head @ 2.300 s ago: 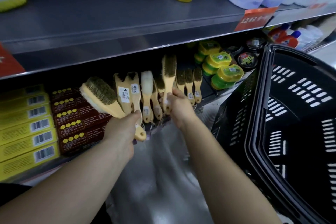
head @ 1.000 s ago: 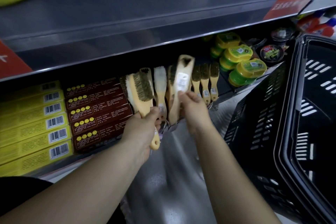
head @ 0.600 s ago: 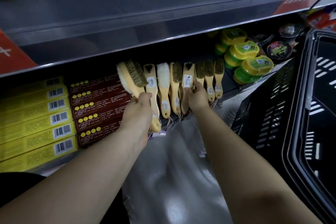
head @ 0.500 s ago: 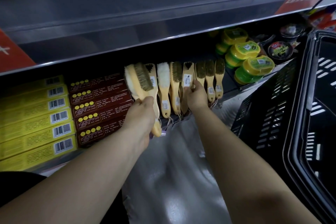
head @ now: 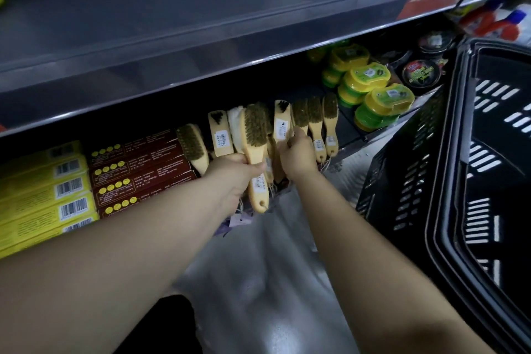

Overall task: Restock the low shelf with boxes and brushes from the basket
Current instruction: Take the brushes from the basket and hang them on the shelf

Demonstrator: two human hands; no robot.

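Mid-restock, the left hand [head: 234, 172] has its grip round a bristle brush [head: 254, 138] at the low shelf [head: 349, 139] edge, while the right hand [head: 297, 152] pinches a labelled brush [head: 281, 123] in the row; next, probably seat both upright.

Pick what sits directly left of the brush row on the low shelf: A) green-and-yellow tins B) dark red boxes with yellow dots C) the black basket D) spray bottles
B. The dark red boxes lie stacked immediately left of the brushes, with yellow boxes further left; the green-and-yellow tins and the basket are on the brushes' right.
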